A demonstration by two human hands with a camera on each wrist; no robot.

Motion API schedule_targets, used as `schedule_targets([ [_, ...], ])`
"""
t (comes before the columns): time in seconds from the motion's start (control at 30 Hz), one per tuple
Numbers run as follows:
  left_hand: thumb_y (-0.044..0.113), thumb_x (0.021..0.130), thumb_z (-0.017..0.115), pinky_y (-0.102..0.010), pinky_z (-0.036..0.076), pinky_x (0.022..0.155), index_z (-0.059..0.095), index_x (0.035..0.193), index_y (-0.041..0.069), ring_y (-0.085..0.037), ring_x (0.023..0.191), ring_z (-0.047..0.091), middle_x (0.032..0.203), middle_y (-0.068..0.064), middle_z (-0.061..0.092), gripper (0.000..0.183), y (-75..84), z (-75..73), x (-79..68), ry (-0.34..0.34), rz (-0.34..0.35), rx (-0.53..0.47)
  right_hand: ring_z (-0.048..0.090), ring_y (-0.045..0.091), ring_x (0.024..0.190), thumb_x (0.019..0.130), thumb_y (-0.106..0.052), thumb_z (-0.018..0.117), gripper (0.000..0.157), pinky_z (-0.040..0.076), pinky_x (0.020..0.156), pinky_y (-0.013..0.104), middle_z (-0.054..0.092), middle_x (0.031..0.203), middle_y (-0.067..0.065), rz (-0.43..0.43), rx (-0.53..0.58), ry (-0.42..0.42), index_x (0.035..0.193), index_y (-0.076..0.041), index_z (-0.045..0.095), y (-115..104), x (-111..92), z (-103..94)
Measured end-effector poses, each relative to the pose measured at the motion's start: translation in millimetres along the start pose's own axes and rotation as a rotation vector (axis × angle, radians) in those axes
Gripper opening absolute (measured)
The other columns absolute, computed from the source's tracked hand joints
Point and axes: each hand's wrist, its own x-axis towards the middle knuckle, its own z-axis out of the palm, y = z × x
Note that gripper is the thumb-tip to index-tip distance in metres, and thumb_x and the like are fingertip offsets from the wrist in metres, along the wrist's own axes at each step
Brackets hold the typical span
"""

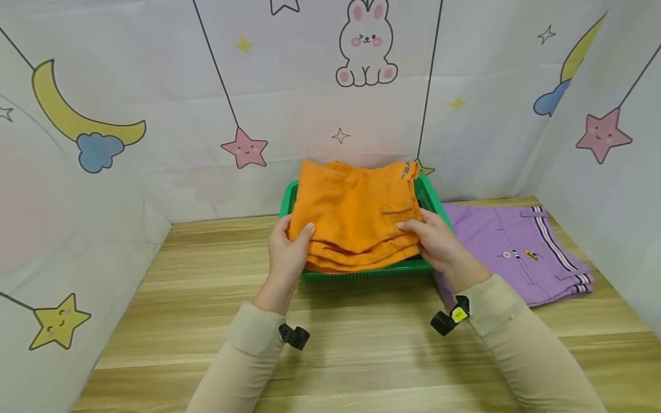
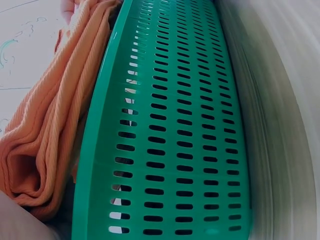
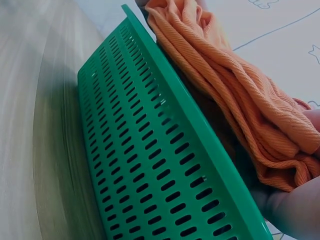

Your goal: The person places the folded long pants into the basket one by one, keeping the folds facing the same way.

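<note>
Folded orange pants point(image 1: 356, 212), with a flap pocket and a small metal piece at the top right corner, lie across the green basket point(image 1: 361, 275). My left hand point(image 1: 290, 249) grips their left side, thumb on top and fingers underneath. On the opposite side my right hand point(image 1: 436, 238) pinches the lower right edge the same way. Several layers of the orange cloth point(image 3: 240, 95) show at the basket's rim in the right wrist view. In the left wrist view the folded end of the cloth point(image 2: 50, 125) stands just beside the green rim.
Folded purple pants point(image 1: 516, 252) with striped trim and a button lie on the wooden table point(image 1: 217, 275) right of the basket. Behind the table hangs a white cloth backdrop point(image 1: 299, 103) with printed stars, moons and a bunny; similar cloth closes both sides.
</note>
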Motion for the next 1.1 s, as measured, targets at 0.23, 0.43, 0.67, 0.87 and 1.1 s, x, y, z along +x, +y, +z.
schedule_targets([
  [0.23, 0.014, 0.092, 0.061, -0.035, 0.051, 0.087, 0.053, 0.125, 0.007, -0.021, 0.097, 0.056, 0.115, -0.01, 0.056, 0.034, -1.8, 3.2, 3.3, 0.007, -0.033, 0.021, 0.067, 0.009, 0.083, 0.093, -0.005, 0.049, 0.036, 0.057, 0.071, 0.027, 0.065, 0.096, -0.005, -0.004, -0.017, 0.02, 0.129, -0.002, 0.042, 1, 4, -2.5],
  [0.43, 0.016, 0.092, 0.06, -0.037, 0.049, 0.091, 0.051, 0.127, 0.007, -0.021, 0.101, 0.055, 0.119, -0.009, 0.055, 0.037, -1.7, 5.1, 6.4, 0.007, -0.043, 0.044, 0.066, 0.008, 0.084, 0.093, -0.004, 0.05, 0.039, 0.057, 0.072, 0.026, 0.065, 0.097, -0.005, 0.007, -0.023, 0.047, 0.13, -0.001, 0.041, 0, 8, -3.9],
  [0.67, 0.018, 0.093, 0.06, -0.037, 0.049, 0.093, 0.051, 0.127, 0.008, -0.022, 0.103, 0.055, 0.12, -0.009, 0.054, 0.037, -2.2, 7.5, 10.6, 0.002, -0.063, 0.073, 0.065, 0.008, 0.082, 0.092, -0.004, 0.05, 0.041, 0.056, 0.072, 0.024, 0.064, 0.095, -0.006, 0.016, -0.048, 0.068, 0.131, 0.002, 0.041, -2, 12, -5.7],
  [0.87, 0.016, 0.093, 0.06, -0.038, 0.049, 0.092, 0.05, 0.127, 0.008, -0.023, 0.102, 0.055, 0.12, -0.01, 0.054, 0.036, -1.2, 9.9, 12.0, -0.002, -0.083, 0.087, 0.065, 0.008, 0.081, 0.092, -0.005, 0.051, 0.039, 0.057, 0.07, 0.025, 0.063, 0.096, -0.005, 0.021, -0.066, 0.085, 0.13, 0.0, 0.042, -2, 14, -7.9],
  [1.1, 0.017, 0.094, 0.058, -0.038, 0.049, 0.093, 0.051, 0.127, 0.009, -0.024, 0.103, 0.055, 0.12, -0.01, 0.056, 0.034, -1.4, 12.5, 12.8, -0.017, -0.114, 0.178, 0.064, 0.007, 0.08, 0.092, -0.006, 0.05, 0.042, 0.056, 0.071, 0.024, 0.061, 0.096, -0.005, 0.034, -0.118, 0.107, 0.133, 0.003, 0.041, 0, 15, -11.1],
])
